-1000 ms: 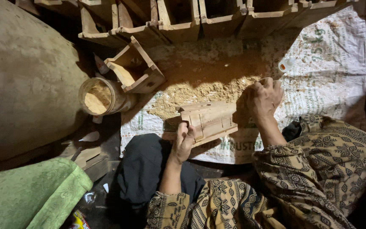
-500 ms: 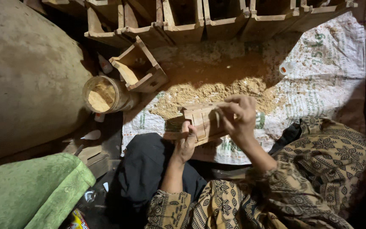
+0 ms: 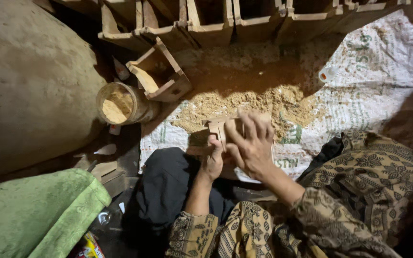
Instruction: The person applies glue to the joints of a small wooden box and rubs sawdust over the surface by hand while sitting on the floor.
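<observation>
both hands, left hand [image 3: 212, 161] and right hand [image 3: 250, 144], fingers curled, grip the wooden piece [image 3: 220, 127].

sawdust pile [image 3: 259, 102] on sack [image 3: 374, 81], centre | jar [image 3: 120, 105] at 9 o'clock of pile | open wooden box [image 3: 161, 76] at 10 | row of boxes [image 3: 225, 21] at 12 | cloth [image 3: 34, 215] at 7

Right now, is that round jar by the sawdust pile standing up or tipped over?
Tipped over. The jar lies on its side, its open mouth facing the camera, with pale powder showing inside.
</observation>
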